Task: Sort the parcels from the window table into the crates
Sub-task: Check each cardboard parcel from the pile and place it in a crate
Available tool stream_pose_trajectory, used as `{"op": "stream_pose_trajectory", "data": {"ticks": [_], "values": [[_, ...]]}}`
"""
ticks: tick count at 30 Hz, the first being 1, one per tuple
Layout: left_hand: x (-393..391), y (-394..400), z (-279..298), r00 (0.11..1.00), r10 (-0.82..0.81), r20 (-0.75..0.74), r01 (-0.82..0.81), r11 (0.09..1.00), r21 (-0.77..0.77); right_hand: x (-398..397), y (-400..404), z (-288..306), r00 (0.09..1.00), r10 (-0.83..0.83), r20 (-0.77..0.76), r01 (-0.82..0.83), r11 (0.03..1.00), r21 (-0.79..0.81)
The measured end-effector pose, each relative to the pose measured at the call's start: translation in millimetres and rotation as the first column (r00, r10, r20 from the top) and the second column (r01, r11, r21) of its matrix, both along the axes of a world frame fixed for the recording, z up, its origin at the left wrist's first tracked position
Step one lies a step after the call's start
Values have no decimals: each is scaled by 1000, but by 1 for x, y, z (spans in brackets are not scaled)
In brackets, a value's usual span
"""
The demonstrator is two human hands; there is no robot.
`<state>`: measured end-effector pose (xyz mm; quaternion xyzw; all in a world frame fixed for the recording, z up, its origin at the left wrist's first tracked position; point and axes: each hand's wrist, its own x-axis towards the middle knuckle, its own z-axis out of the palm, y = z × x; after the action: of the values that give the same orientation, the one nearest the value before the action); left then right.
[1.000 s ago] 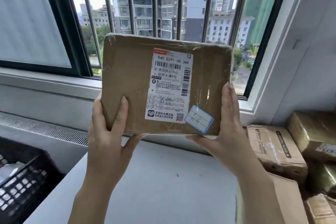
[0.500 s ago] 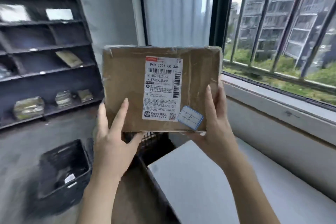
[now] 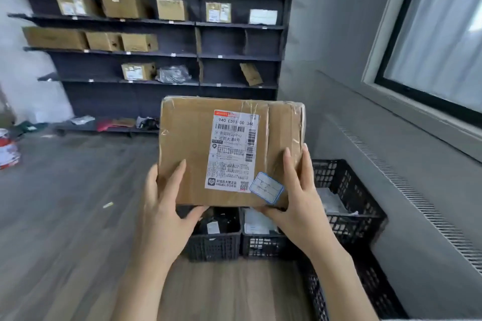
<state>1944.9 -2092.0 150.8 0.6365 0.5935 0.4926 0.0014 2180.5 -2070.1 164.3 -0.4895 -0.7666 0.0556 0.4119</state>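
I hold the parcel upright in 2 hands, label facing me, long axis left-right. Left hand grips its lower left corner, right hand its lower right, thumbs under the bottom edge. Parcel hangs directly above the crates, which sit below and just ahead; right hand nearer the far crate. I judge the drop goes straight down.

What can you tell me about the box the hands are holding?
The box is flat brown cardboard wrapped in shiny clear tape. A white shipping label with barcodes sits on its face, and a small blue-edged sticker overlaps the label's lower corner. It is held upright, label toward the camera, above black crates. The left hand and right hand grip its lower corners.
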Motion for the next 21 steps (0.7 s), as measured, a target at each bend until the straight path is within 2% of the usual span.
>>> {"op": "stream_pose_trajectory", "data": {"ticks": [4, 8, 15, 21], "values": [[-32, 30, -22, 994, 97, 47, -94, 994, -63, -37, 56, -20, 995, 98, 22, -96, 991, -95], [-51, 82, -37, 991, 129, 33, -126, 988, -88, -60, 118, -45, 985, 167, -32, -170, 974, -153], [-61, 221, -73, 987, 158, 38, -145, 963, -228, -72, 264, -93, 983, 157, -100, -179, 942, -284], [-68, 348, -107, 987, 162, 6, -144, 895, -423, -81, 387, -134, 986, 140, -92, -166, 890, -425]]}}
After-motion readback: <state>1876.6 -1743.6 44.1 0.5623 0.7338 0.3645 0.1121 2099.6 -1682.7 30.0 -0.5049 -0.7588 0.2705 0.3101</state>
